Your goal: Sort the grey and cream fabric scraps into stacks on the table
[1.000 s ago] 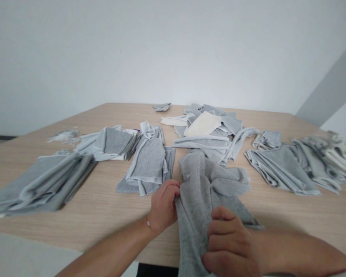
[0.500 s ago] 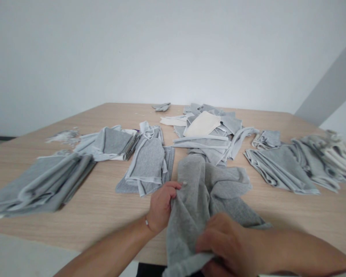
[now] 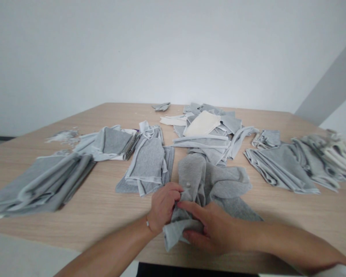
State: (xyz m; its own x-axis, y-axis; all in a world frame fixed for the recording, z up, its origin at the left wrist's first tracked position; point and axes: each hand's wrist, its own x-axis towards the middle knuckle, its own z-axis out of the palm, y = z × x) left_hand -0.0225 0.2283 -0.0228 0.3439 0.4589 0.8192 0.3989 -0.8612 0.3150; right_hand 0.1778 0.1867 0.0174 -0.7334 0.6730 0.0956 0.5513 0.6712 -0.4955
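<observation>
A crumpled grey fleece garment [image 3: 216,184] lies on the wooden table [image 3: 103,207] just in front of me. My left hand [image 3: 163,206] pinches its left edge, fingers curled into the cloth. Beside it, my right hand [image 3: 212,227] grips the bunched lower end of the same garment and holds that end up on the table near the front edge. The two hands nearly touch.
Piles of grey fabric pieces cover the table: a flat stack at far left [image 3: 43,184], folded pieces left of centre [image 3: 148,165], a heap with a cream piece [image 3: 203,123] at the back, more stacks at right [image 3: 282,167]. White wall behind.
My right hand has drawn the hanging lower end of the garment up from over the table edge onto the table, toward my left hand. The left hand has barely moved.
</observation>
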